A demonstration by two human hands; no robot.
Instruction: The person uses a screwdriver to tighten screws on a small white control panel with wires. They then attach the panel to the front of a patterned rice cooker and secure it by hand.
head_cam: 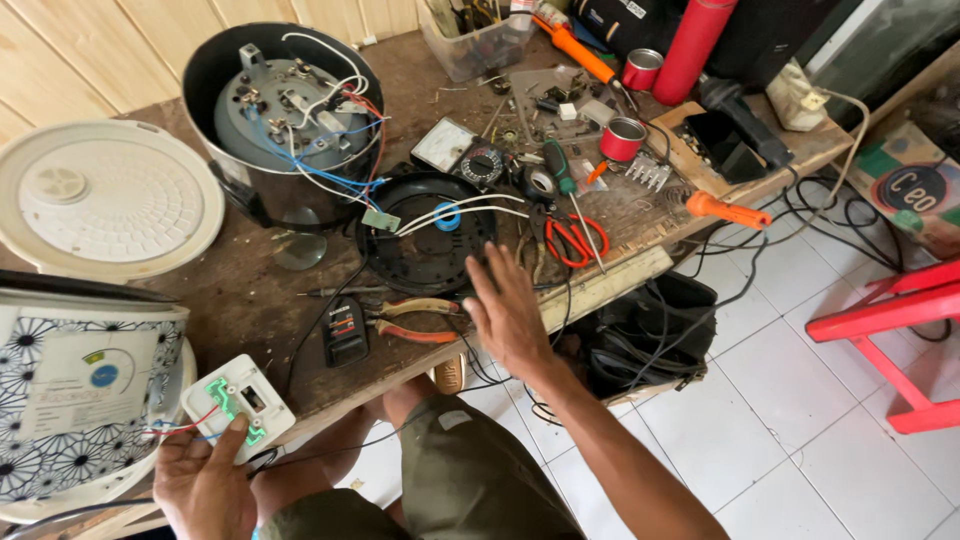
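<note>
The wooden counter [250, 290] is carrying a rice cooker that is lying in pieces. The largest piece, the upturned cooker body [275, 110], is standing with its underside facing up, so its white, blue and red wiring is lying exposed and easy to reach. To its left the round white inner lid [105, 195] is lying flat, and in front of that the flower-patterned outer shell [75, 385] is sitting at the near edge. The black round base plate [425, 235] is lying just in front of the body, with white wires trailing across it from the body.

The right hand [510, 315] is hovering over the counter's front edge with its fingers [490, 275] spread wide and holding nothing; it is nearest to the orange-handled pliers [415, 320], which are lying just left of it, beside a small black switch block [345, 332]. Red-handled scissors [573, 240] and a green-handled screwdriver [565, 180] are lying farther back, within arm's reach.

The left hand [205, 480] is gripping the white control panel board [238, 405] at the counter's near-left corner, thumb pressing on its face, green circuit side up. Thin red and blue wires are tying it to the shell, which seems to be why it is being held so close.
</note>
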